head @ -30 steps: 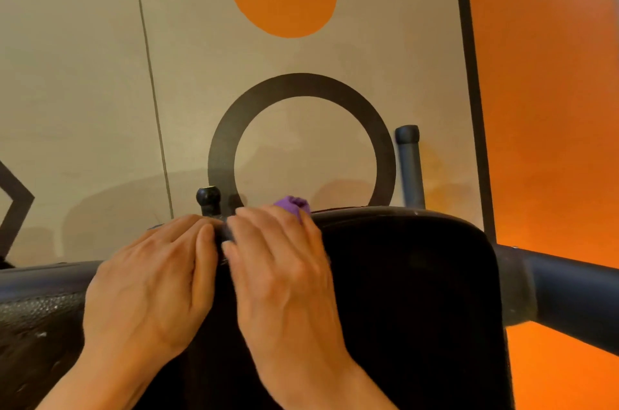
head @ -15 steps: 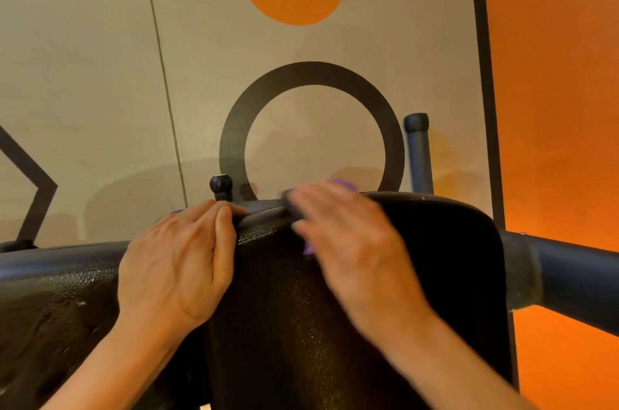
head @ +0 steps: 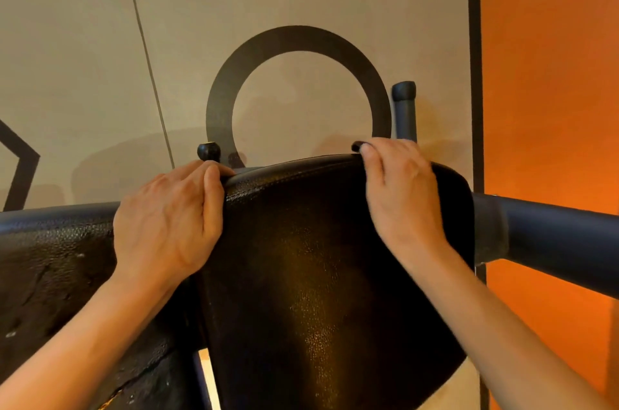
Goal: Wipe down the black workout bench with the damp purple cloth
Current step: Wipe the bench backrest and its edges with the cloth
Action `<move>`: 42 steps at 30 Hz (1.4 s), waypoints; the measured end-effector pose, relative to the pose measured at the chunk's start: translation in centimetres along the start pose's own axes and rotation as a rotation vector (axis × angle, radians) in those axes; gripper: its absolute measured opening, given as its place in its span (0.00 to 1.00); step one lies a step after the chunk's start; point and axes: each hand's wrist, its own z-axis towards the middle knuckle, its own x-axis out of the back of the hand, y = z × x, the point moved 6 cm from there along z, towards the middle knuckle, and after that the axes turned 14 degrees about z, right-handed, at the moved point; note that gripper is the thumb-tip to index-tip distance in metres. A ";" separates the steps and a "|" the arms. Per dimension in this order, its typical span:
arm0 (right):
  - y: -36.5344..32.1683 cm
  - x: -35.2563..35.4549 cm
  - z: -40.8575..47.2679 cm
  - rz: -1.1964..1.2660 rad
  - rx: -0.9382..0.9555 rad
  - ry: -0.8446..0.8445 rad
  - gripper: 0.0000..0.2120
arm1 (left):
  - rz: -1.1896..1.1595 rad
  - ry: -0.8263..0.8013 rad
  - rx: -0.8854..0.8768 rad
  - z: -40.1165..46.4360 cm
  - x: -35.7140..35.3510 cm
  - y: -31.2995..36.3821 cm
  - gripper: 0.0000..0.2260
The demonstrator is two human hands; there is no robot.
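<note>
Both hands at the bench pad's (head: 321, 275) top edge: left hand (head: 167, 222) grips the corner, right hand (head: 402, 195) curls over the rim (purple cloth hidden, presumably beneath). Padding likely firm, textured, slightly slick.

no readable text, labels, brand names or numbers anywhere, only wordless painted shapes on the beige wall (head: 83, 41), nothing legible on the black textured padded bench (head: 318, 259)
</note>
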 end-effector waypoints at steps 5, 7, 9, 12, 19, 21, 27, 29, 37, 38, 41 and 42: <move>-3.5 -3.1 -0.3 0.041 0.212 -0.231 0.16 | 0.005 -0.021 -0.025 0.1 -0.3 0.0 0.23; 0.0 -0.2 0.5 0.075 0.111 -0.200 0.15 | 0.017 -0.016 -0.015 0.1 -0.2 -0.1 0.23; 3.1 2.0 0.5 0.098 -0.034 -0.060 0.14 | 0.022 -0.019 -0.008 0.0 -0.1 -0.1 0.22; 0.5 -0.3 0.0 0.127 0.052 -0.022 0.14 | 0.024 -0.024 0.005 0.1 -0.2 -0.1 0.22; 7.3 4.9 0.9 0.078 -0.130 -0.054 0.14 | -0.001 -0.043 -0.008 0.3 -0.5 -0.2 0.23; 8.6 5.5 0.6 0.061 -0.241 -0.006 0.15 | -0.003 -0.052 -0.016 0.2 -0.5 -0.3 0.23; -0.5 -1.1 0.7 0.101 0.112 -0.127 0.15 | -0.029 -0.053 -0.022 0.2 -0.8 -0.4 0.24; 1.3 0.5 0.9 0.140 0.101 -0.158 0.16 | -0.028 -0.053 -0.019 0.2 -0.9 -0.4 0.24; 12.0 6.3 0.3 0.292 -0.570 0.055 0.17 | -0.023 -0.040 -0.017 0.3 -1.0 -0.6 0.24; 12.0 6.2 0.3 0.297 -0.556 0.066 0.15 | -0.009 -0.031 -0.022 0.3 -0.8 -0.5 0.24; 10.8 6.2 0.1 0.284 -0.440 0.120 0.12 | 0.038 0.014 -0.037 0.1 -0.2 -0.2 0.20; 9.9 6.1 0.0 0.282 -0.383 0.136 0.11 | 0.053 0.024 -0.037 0.0 -0.1 -0.1 0.20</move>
